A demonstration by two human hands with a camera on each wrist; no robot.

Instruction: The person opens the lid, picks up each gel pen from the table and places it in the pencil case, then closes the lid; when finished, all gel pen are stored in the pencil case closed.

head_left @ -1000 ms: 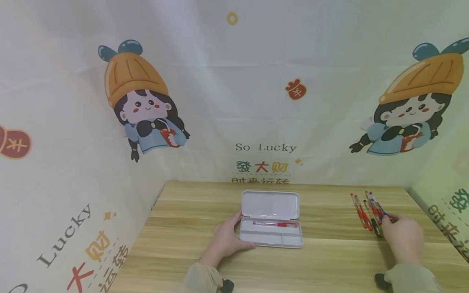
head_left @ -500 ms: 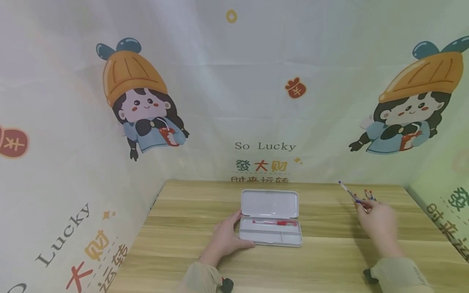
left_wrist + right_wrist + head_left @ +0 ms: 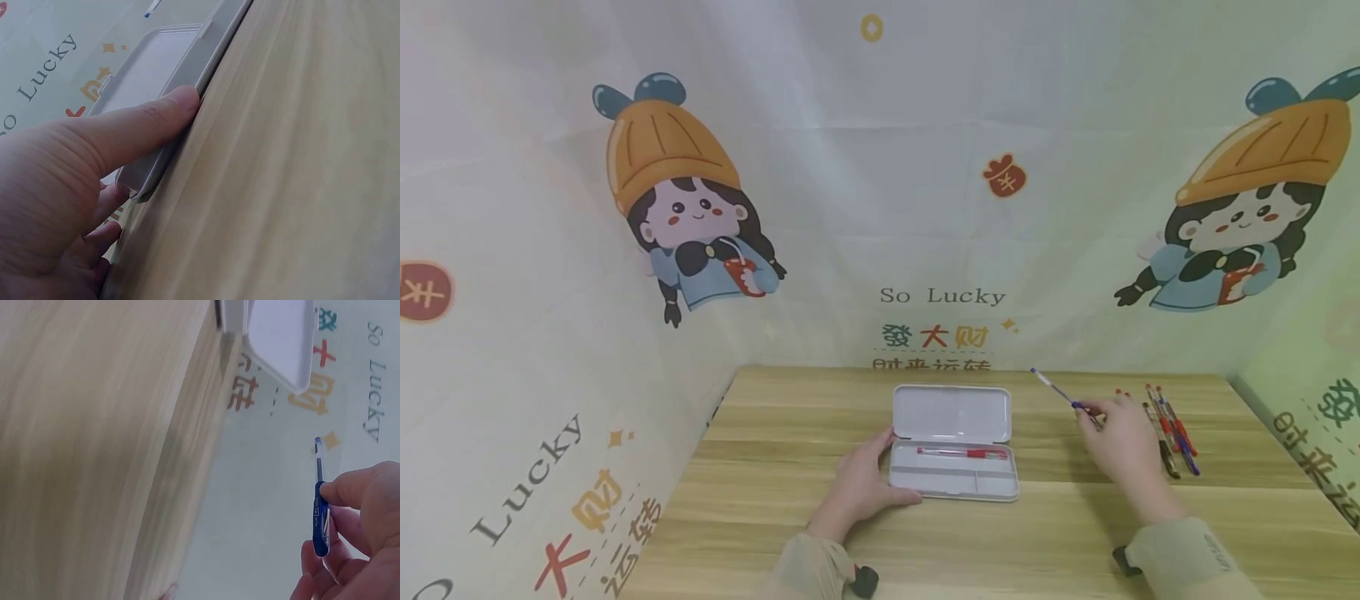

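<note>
An open white pencil case (image 3: pixel 928 486) lies on the table, its lid (image 3: pixel 951 413) tilted back. A red pen (image 3: pixel 962 453) lies in its rear compartment. My left hand (image 3: pixel 861 483) grips the case's left end, the thumb along the front edge in the left wrist view and the other fingers partly hidden behind the end. Right of the case, my right hand (image 3: pixel 1123 442) pinches a blue pen (image 3: pixel 321 519) between thumb and fingers, above the table. The pen's capped end points up and left, toward the back wall.
Several red, black and blue pens (image 3: pixel 1180 433) lie in a loose group at the right, partly hidden behind my right hand. The wooden table (image 3: pixel 790 417) ends at a printed cloth backdrop (image 3: pixel 820 208) at the back and sides.
My right hand has lifted the blue pen from the group and moved left with it, toward the case. The left hand stays at the case.
</note>
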